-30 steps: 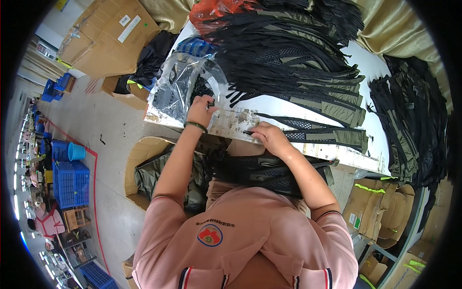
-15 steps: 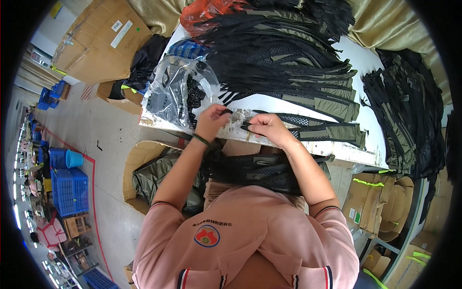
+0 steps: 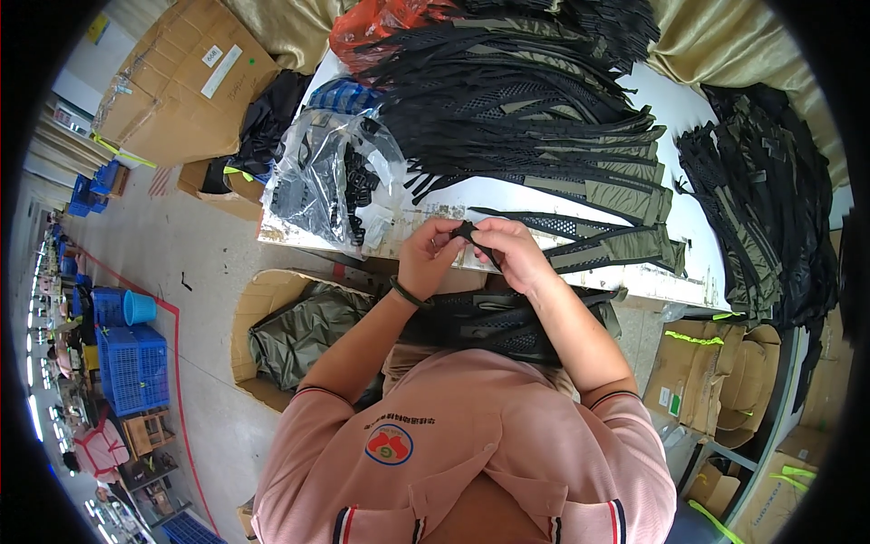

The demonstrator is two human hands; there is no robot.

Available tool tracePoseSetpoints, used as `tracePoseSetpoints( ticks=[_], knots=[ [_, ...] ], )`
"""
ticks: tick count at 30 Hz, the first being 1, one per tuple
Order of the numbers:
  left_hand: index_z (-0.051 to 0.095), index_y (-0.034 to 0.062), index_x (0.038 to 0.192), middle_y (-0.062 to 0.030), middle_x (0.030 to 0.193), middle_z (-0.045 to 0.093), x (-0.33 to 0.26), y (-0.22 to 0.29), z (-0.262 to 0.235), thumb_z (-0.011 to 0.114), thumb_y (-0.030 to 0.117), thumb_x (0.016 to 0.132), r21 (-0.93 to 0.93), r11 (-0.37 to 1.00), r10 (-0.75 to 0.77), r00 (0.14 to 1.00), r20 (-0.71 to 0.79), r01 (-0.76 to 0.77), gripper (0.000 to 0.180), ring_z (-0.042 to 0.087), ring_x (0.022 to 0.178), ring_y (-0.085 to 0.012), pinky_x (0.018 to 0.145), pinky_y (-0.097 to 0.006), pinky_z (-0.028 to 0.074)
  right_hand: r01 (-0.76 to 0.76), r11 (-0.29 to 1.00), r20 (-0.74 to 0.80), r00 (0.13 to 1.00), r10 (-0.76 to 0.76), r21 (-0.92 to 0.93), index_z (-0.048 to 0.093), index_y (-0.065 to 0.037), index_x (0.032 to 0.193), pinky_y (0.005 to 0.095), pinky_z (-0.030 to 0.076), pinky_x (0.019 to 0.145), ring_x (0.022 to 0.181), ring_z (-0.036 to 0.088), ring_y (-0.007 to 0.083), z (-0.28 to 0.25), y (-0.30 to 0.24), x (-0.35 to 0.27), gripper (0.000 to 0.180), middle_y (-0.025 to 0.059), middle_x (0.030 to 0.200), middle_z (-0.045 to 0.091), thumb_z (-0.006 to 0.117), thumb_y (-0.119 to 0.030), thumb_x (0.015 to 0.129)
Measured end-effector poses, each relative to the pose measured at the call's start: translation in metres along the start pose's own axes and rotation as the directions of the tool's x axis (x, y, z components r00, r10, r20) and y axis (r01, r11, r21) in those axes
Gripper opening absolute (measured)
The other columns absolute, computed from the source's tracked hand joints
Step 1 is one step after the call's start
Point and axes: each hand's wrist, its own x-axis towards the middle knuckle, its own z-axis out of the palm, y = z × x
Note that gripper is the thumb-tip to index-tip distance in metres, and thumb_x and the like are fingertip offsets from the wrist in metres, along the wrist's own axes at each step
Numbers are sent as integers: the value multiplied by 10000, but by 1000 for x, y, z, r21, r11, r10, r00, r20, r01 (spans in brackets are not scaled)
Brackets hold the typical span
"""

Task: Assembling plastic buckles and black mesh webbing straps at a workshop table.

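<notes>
My left hand [image 3: 426, 258] and my right hand [image 3: 515, 256] meet over the table's near edge. A small black plastic buckle [image 3: 466, 229] is pinched in my left fingertips. The fingers of my right hand are closed on a black webbing strap [image 3: 487, 251], its end held against the buckle; whether it passes through, I cannot tell. Beyond my right hand lie black mesh and olive shoulder straps [image 3: 603, 247]. A clear plastic bag [image 3: 313, 186] with several black buckles [image 3: 360, 181] sits left of my hands. More dark straps [image 3: 489, 322] rest across my lap.
Strap pieces [image 3: 535, 127] are heaped across the white table [image 3: 675, 100], and another pile [image 3: 766, 199] hangs at the right. A red plastic bag [image 3: 385, 32] is at the back. Open cardboard boxes [image 3: 249, 340] stand below left and lower right [image 3: 693, 372].
My left hand has moved right, bringing the black buckle to the strap end in my right hand. The two hands, apart before, now touch the pieces together.
</notes>
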Motion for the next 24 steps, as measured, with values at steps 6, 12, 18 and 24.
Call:
tracePoseSetpoints(
  ticks=[6, 12, 18, 24],
  knots=[
    [591, 8, 1035, -136, 1050, 622, -1, -3, -4, 612, -69, 755, 549, 764, 384, 923, 35, -339, 291, 630, 933, -228, 780, -281, 504, 195, 922, 58, 981, -187, -333, 644, -3, 937, 178, 404, 600, 668, 509, 29, 9, -3, -5, 109, -15, 757, 610, 616, -78, 862],
    [576, -10, 1086, -91, 1024, 631, -7, 0, 6, 571, -86, 825, 167, 979, 127, 990, -64, -115, 272, 619, 931, -144, 798, -239, 493, 254, 835, 84, 966, -245, -488, 624, -8, 904, 158, 365, 585, 679, 463, -12, 3, -1, -3, 111, -43, 767, 594, 569, -104, 897],
    [551, -24, 1139, -77, 1036, 618, -9, 0, 5, 546, -98, 844, 70, 997, 48, 998, -51, -44, 304, 605, 944, -125, 816, -225, 483, 133, 949, 74, 990, -117, -284, 621, -4, 922, 168, 412, 621, 678, 486, 8, 5, -4, -6, 118, -18, 777, 606, 582, -110, 890],
    [581, 6, 1114, -102, 1105, 600, -10, -1, 2, 569, -115, 807, 314, 919, 250, 968, -2, -236, 330, 588, 991, -145, 841, -245, 482, 191, 854, 55, 981, -189, -484, 657, 1, 937, 184, 418, 591, 654, 495, 17, 14, -20, -19, 131, -24, 744, 609, 625, -99, 857]
  ],
)
